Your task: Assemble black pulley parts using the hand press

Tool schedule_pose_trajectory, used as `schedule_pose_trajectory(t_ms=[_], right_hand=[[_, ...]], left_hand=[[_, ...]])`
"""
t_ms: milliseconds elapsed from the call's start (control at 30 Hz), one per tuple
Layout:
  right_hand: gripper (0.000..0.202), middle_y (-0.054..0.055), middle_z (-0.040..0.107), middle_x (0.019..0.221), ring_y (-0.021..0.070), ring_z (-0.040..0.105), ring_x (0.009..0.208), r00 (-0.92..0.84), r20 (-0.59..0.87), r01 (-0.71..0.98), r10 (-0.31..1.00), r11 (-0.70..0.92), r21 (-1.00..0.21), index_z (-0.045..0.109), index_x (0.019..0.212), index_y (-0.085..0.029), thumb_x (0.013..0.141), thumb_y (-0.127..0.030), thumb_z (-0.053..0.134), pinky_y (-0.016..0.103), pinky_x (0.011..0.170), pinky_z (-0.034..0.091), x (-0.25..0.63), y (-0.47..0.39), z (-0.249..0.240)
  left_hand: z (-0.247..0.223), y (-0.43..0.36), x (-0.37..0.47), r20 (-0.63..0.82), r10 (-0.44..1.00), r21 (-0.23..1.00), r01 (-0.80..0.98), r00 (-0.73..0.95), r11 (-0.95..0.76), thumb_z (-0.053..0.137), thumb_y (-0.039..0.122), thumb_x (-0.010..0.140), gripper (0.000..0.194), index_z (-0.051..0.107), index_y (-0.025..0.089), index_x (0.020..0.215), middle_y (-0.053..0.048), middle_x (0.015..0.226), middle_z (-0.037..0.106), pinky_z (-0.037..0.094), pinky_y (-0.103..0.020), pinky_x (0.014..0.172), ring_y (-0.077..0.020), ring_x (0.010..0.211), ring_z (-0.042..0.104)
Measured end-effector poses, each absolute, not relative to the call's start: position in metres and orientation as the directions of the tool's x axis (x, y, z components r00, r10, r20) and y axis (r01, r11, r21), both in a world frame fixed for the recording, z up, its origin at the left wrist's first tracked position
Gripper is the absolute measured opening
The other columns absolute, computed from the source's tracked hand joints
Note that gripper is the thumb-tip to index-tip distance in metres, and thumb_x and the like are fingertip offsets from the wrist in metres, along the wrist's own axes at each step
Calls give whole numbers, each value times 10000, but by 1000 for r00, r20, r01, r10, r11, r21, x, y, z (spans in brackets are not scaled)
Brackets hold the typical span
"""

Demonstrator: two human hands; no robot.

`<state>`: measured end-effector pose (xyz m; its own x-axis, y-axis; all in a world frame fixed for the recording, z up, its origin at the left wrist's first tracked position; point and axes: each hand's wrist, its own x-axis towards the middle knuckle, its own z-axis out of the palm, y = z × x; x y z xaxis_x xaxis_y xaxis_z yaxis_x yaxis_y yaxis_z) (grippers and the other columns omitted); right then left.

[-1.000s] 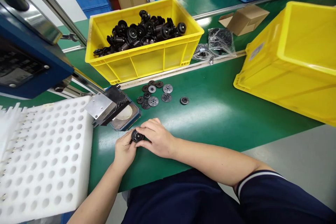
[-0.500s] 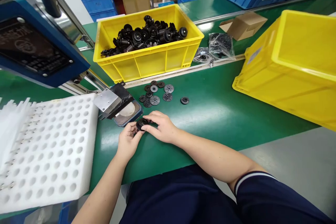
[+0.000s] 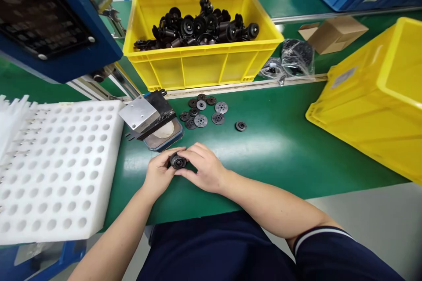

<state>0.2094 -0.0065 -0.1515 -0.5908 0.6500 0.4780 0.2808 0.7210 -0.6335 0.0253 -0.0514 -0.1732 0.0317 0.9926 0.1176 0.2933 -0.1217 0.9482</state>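
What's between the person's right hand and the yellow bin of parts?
Dark and grey discs on the green bench, then a pale rail; the head view shows this.

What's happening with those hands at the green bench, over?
Left hand and right hand: both gripping one black round part. Part: ringed face toward camera. Nearby, not blocking: blue-edged base just beyond the hands, loose discs farther off.

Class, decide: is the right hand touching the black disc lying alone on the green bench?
Apart: the head view shows a stretch of green bench between the right hand and the black disc.
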Motion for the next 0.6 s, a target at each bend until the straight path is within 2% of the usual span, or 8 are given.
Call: schedule_pose_trajectory(t_ms=[233, 433, 600], right_hand=[[376, 80, 651, 941, 192, 560, 840, -552, 502, 280, 666, 715, -641, 577, 1179, -153, 907, -402, 652, 374, 811, 496, 211, -6, -151], [388, 66, 635, 917, 186, 562, 831, -557, 460, 285, 691, 679, -676, 559, 1217, -166, 922, -408, 629, 379, 811, 495, 212, -5, -152], [391, 58, 640, 900, 178, 566, 817, -545, 489, 257, 681, 691, -676, 557, 1207, -166, 913, -408, 645, 366, 785, 498, 211, -3, -152]], left_hand=[[-172, -51, 26, 110, 993, 943, 311, 40, -117, 675, 201, 846, 285, 692, 209, 1131, -106, 1186, 713, 539, -394, 963, -249, 1088, 675], [-172, -51, 27, 93, 996, 947, 306, 19, -94, 693, 245, 838, 247, 697, 190, 1079, -100, 1113, 731, 557, -362, 902, -230, 982, 698], [-173, -50, 25, 105, 994, 945, 308, 24, -107, 717, 251, 823, 249, 707, 207, 1068, -88, 1081, 742, 557, -359, 895, -227, 959, 704]])
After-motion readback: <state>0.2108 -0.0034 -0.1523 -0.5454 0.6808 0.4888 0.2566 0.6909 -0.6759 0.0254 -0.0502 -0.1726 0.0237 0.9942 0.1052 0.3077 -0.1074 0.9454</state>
